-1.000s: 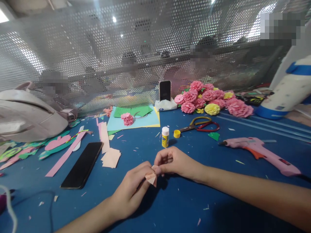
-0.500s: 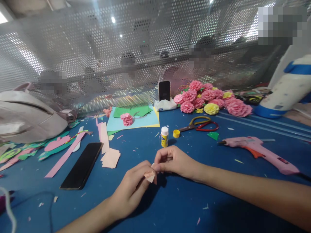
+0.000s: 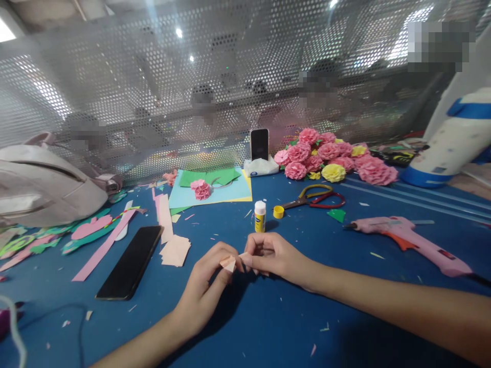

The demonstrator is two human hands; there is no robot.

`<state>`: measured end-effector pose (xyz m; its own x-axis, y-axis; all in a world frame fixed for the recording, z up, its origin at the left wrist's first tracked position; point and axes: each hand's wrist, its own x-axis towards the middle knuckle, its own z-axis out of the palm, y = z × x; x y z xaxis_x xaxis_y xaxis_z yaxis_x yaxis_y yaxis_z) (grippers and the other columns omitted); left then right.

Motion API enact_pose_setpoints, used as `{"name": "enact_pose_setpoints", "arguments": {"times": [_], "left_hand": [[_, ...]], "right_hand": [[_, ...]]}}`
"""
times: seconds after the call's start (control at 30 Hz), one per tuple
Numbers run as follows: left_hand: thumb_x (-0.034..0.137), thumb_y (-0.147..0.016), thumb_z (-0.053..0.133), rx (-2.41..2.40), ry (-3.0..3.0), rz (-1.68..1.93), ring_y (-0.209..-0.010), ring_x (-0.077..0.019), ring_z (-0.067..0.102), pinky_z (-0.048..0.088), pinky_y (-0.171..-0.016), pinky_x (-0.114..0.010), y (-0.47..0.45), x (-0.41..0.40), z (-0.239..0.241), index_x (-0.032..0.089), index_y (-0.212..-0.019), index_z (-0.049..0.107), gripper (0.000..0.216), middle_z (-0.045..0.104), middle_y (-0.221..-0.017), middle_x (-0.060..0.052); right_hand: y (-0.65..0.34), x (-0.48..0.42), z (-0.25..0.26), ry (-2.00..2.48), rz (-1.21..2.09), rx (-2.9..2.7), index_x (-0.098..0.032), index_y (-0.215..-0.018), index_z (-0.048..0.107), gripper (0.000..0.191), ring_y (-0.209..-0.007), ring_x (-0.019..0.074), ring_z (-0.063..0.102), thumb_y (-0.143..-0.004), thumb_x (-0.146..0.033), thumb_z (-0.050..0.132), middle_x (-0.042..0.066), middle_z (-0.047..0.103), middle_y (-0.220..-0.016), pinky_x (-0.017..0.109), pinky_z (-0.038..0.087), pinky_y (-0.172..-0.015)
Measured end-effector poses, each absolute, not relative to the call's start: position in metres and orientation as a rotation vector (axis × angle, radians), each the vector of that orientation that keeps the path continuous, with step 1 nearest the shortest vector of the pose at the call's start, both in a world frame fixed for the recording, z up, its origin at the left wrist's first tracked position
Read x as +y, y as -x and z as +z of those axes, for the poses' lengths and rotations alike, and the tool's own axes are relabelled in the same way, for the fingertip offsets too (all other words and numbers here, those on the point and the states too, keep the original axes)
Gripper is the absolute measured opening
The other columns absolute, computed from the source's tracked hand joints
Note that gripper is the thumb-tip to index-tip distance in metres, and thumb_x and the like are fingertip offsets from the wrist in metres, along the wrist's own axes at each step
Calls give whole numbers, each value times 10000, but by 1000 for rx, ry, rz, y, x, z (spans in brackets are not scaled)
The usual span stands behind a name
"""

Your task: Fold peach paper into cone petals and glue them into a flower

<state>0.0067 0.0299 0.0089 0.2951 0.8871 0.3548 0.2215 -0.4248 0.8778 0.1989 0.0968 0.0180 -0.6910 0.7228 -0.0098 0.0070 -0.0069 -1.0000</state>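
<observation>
A small folded piece of peach paper (image 3: pixel 229 263) is pinched in my left hand (image 3: pixel 210 278), between thumb and fingers. My right hand (image 3: pixel 272 255) is closed, its thumb and forefinger pinching a pale corner of paper right beside the left fingertips. I cannot tell whether both hands hold the same piece. Just beyond my right hand stands an uncapped glue stick (image 3: pixel 260 216), with its yellow cap (image 3: pixel 278 211) lying to the right. A stack of cut peach paper pieces (image 3: pixel 175 250) lies to the left of my hands.
Scissors (image 3: pixel 310 198) and a pink glue gun (image 3: pixel 410 237) lie on the right. Paper flowers (image 3: pixel 330 153) are heaped behind, near a white bottle (image 3: pixel 447 140). A black phone (image 3: pixel 130 263) and paper strips (image 3: pixel 105 243) lie left. A perforated metal screen (image 3: pixel 230 51) closes the back.
My left hand has moved slightly up and tilted, carrying the folded paper up and left. The right fingers have shifted a little, showing more of the pale paper corner.
</observation>
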Motion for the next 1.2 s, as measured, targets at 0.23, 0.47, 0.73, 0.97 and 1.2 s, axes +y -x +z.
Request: {"name": "enact_pose_setpoints", "arguments": {"times": [0.23,0.47,0.73,0.97,1.2], "left_hand": [[284,-1019,412,994,-1739,1200,-677,-115,486,389,-651,-240,-6,33,9,155,-876,604,272,541,-870,-35],[274,-1019,411,931,-1730,1181,-707,-125,521,411,-677,-253,-4,32,7,147,-870,606,276,549,-895,-48],[237,-1019,396,929,-1881,1156,-738,-132,518,419,-690,-254,-5,29,10,159,-879,603,262,546,-887,-48],[160,-1004,380,889,-2090,1119,-865,-166,549,437,-777,-274,-4,25,12,164,-942,583,212,554,-942,-73],[150,-1005,356,847,-2192,1061,-901,-181,551,442,-811,-290,-4,25,13,172,-1001,564,209,551,-983,-91]], "right_hand": [[-201,106,20,649,1849,-1800,-135,-848,600,302,-573,60,523,-811,-408,725,-3,607,-724,155,406,-495],[-208,121,19,461,2042,-1830,-121,-959,647,295,-650,76,582,-851,-392,693,29,643,-816,158,462,-548],[-205,120,18,556,2036,-1851,-130,-898,642,283,-648,77,593,-784,-359,762,15,656,-793,163,464,-558],[-205,116,20,596,1986,-1862,-131,-832,637,260,-574,62,550,-755,-330,784,-10,640,-700,161,435,-520],[-204,115,15,629,1947,-1863,-132,-782,638,282,-510,49,514,-734,-360,798,-17,634,-654,158,410,-481]]}}
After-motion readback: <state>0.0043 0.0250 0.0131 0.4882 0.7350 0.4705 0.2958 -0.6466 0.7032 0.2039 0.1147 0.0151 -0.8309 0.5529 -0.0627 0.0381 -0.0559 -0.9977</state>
